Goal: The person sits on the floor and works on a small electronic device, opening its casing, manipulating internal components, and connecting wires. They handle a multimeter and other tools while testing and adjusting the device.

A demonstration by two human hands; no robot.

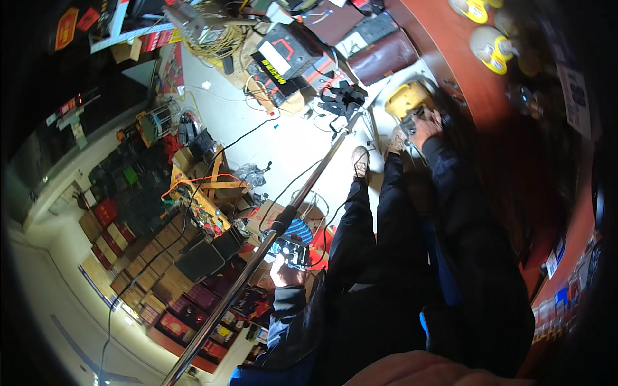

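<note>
My left hand [284, 273] grips a small dark device [291, 249] with lit spots, right beside a long metal pole [257, 257]. The pole runs diagonally from the lower left up to a black clamp head [344, 100] on the white floor. My right arm reaches far forward in a dark sleeve. My right hand [425, 125] rests on a yellow power tool [408, 98] lying on the floor by a red-brown counter edge. My legs in black trousers and my two shoes [360, 161] stand between the two hands.
A black battery-like box [286, 55] and a coil of yellow cable [215, 42] lie on the floor ahead. A wooden board with wiring [203, 209], stacked red and brown boxes [129, 257] and loose cables crowd the left. Yellow discs [489, 48] sit on the counter.
</note>
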